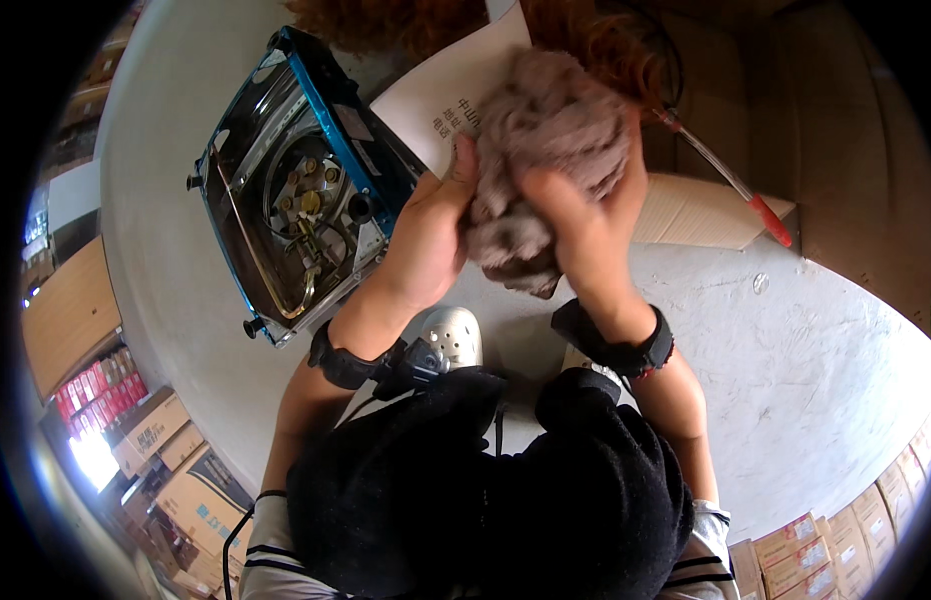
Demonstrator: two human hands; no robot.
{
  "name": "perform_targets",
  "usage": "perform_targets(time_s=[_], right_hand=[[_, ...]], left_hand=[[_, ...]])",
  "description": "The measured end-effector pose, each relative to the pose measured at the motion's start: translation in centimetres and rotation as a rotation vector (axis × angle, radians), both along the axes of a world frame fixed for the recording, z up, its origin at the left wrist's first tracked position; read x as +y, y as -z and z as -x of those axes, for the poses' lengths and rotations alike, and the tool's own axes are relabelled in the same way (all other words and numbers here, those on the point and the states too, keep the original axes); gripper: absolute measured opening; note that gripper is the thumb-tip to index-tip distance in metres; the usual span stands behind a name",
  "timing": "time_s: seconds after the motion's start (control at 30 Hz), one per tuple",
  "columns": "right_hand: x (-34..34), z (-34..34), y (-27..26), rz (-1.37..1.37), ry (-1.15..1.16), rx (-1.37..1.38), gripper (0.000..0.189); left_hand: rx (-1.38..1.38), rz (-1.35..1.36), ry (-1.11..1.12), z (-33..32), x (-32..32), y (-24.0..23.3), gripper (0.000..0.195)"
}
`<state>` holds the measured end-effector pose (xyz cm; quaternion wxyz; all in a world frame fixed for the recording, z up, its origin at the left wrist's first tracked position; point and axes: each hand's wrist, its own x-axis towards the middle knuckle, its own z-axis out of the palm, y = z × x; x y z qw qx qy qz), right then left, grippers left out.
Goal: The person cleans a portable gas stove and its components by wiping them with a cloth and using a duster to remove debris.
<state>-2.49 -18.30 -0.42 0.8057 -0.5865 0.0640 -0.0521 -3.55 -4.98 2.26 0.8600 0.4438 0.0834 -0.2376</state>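
Observation:
A crumpled greyish-pink plush cloth is gathered between both hands. My left hand grips its left side, thumb up, beside a white printed sheet. My right hand presses into the cloth from the right, its thumb across the front. Part of the sheet lies behind the cloth, and what supports it is hidden. To the left, a gas stove body with blue edges and black feet lies with its open underside up, showing brass fittings, a burner valve and a thin metal pipe.
An open cardboard box stands at the right, its flap reaching toward my hands. A red-handled tool lies over it. Reddish curly hair shows at the top. Stacked cartons stand lower right, with more cartons lower left.

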Motion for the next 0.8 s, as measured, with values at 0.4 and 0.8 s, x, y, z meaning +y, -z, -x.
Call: perform_targets(time_s=[0.4,0.8], right_hand=[[-5.4,0.9,5.2,-0.789,-0.407,0.729,0.034],[-15.0,5.7,2.5,-0.725,-0.238,0.552,0.039]], left_hand=[[-0.049,-0.026,0.367,0.4,0.3,-3.4,0.052],[-0.173,-0.024,0.052,-1.6,8.4,-5.4,0.048]])
